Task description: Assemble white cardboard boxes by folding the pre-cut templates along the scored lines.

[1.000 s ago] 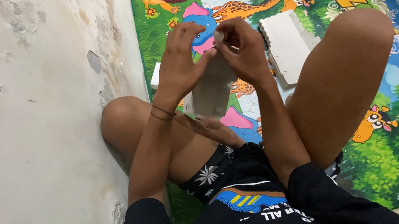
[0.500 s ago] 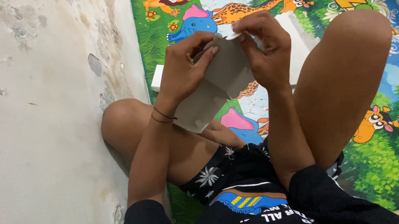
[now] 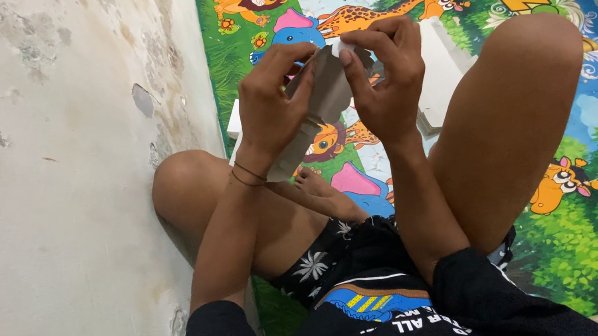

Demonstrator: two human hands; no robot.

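I sit on the floor with bent legs and hold a grey-brown piece of cardboard up in front of me. My left hand grips its left side, fingers curled over the top edge. My right hand pinches its upper right corner, where a small white bit shows between thumb and fingers. The lower corner of the cardboard points down toward my left wrist, which wears a thin dark band.
A colourful play mat with cartoon animals covers the floor. A white box-like object lies on it behind my hands. A rough, chipped wall stands close on the left. My raised right knee is at the right.
Both hands lifted the cardboard from low between my legs and turned it. The sheet now looks narrower and folded, and my hands are closer together at its top edge.
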